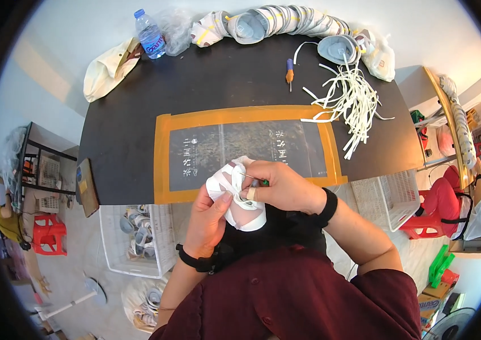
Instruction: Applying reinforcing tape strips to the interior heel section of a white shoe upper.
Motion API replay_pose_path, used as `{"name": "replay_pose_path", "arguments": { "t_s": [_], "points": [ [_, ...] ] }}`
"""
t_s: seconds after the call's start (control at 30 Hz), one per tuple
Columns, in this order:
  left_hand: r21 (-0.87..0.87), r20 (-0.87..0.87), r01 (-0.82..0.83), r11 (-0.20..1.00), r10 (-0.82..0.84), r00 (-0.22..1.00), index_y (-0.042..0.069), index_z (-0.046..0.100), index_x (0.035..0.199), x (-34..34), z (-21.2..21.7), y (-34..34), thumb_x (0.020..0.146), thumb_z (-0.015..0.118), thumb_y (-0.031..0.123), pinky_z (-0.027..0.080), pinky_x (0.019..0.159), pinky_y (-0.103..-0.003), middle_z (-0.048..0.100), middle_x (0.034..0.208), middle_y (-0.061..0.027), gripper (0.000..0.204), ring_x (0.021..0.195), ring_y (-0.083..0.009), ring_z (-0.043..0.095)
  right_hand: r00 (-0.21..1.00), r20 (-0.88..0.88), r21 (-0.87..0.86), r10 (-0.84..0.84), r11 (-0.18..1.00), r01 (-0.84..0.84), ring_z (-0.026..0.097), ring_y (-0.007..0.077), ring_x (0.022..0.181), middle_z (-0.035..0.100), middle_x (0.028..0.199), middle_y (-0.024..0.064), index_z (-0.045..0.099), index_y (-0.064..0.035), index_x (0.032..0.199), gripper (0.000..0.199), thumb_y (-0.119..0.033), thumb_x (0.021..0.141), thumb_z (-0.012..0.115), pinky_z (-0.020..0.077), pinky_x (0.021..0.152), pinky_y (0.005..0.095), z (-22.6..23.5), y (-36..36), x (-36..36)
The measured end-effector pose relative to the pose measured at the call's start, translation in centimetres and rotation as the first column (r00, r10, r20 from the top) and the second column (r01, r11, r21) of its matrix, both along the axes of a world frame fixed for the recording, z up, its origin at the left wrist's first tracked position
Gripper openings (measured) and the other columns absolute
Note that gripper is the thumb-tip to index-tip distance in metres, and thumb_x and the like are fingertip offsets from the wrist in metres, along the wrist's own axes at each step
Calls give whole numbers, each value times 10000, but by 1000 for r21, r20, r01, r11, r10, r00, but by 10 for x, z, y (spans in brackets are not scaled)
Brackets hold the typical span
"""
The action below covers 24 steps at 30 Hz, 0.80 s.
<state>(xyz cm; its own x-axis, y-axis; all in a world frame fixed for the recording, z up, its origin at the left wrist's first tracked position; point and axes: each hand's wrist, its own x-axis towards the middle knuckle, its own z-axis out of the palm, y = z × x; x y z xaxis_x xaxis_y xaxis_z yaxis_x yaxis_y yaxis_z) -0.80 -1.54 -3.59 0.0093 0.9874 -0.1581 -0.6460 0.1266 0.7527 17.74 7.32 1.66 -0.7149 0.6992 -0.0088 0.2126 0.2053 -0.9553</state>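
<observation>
Just over the near table edge, my left hand (206, 218) grips a small white and pale pink fabric piece (244, 215) with white bands crossing it, the thumb pressed on its front. My right hand (283, 187) is closed at the upper right of the same piece. From its fingers shows a thin metal tool (264, 182) with a green handle end; its tip is partly hidden by the white bands. A pale wrap sits around one of the right fingers. Dark bands circle both wrists.
Orange tape (162, 158) frames a clear sheet on the dark table (206, 79). White strips (353, 102), an orange-and-purple screwdriver (289, 75), stacked fabric pieces (285, 21) and a water bottle (150, 37) lie farther back. White crates (164, 243) stand below; other people sit at both sides.
</observation>
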Motion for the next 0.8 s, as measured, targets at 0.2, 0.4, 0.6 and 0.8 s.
{"name": "replay_pose_path", "arguments": {
  "t_s": [0.2,0.4,0.6,0.8],
  "points": [
    [12,-3,18,1000,-18,1000,46,492,1339,1,-4,-2,918,660,96,424,1045,-387,582,1303,-82,456,1198,-200,554,994,9,-46,105,993,-104,628,222,882,650,906,106,664,-10,947,134,-91,841,663,486,827,328,-1,10,4],
    [15,34,17,1000,-18,999,48,489,1338,-1,-3,1,918,661,101,418,1054,-401,573,1317,-91,457,1210,-214,550,990,6,-119,140,983,-138,620,184,888,663,921,83,666,4,957,148,-88,843,654,484,828,314,-1,17,2],
    [5,3,17,1000,-17,1000,28,496,1332,-1,-3,4,919,670,111,410,1041,-361,594,1272,-71,456,1182,-176,554,990,93,-256,105,963,-78,626,152,892,698,921,74,676,-28,1030,208,-67,827,656,482,860,316,-2,20,-4],
    [-6,-3,58,998,-58,998,22,505,1325,-5,-3,3,915,675,111,407,1043,-364,589,1290,-79,453,1189,-175,550,994,98,-200,46,979,-26,646,173,893,701,934,93,684,-36,1051,250,-81,805,667,493,848,322,-10,13,-8]
  ]
}}
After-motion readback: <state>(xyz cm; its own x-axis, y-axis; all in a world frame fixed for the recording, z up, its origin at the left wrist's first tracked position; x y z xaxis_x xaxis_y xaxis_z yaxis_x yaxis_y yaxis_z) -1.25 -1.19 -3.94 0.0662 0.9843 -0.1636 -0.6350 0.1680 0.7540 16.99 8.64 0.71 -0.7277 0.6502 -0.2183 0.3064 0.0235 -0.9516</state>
